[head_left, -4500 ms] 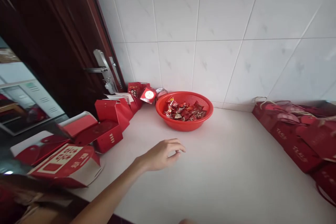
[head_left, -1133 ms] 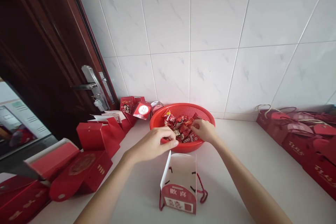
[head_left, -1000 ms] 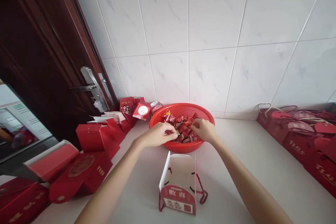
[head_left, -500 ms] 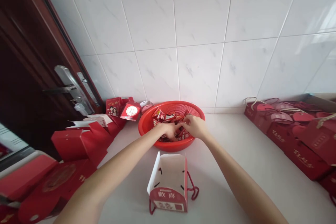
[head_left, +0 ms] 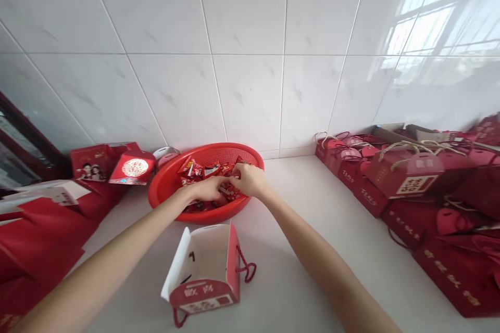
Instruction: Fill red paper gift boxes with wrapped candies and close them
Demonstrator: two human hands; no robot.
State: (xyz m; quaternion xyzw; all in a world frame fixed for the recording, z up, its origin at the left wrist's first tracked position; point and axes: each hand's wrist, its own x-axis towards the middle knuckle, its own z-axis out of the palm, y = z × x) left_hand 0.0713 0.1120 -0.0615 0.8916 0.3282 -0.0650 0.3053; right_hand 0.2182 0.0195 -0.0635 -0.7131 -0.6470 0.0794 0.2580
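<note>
Both hands are down in a red plastic basket [head_left: 164, 182] among small red wrapped packets [head_left: 191, 166], which look like sweets. My left hand [head_left: 211, 190] lies low over the packets, its fingers curled down and closed. Against its fingertips, my right hand [head_left: 249, 179] bends over from the basket's right side, fingers pinched together. What either hand grips is hidden by the fingers and packets. In front of the basket stands an open red and white gift box [head_left: 209, 255], its top uncovered, with a dark red cord handle [head_left: 246, 269] hanging on the right.
Folded red gift boxes [head_left: 420, 171] with cord handles stand in rows along the right. Red unfolded cartons [head_left: 42, 223] fill the left, and a small red box with a round emblem [head_left: 133, 167] sits beside the basket. A tiled wall [head_left: 250, 93] rises behind.
The view has swung to the right, so the basket and open box appear further left and more boxes show at right. Both hands stay in the basket, close together.
</note>
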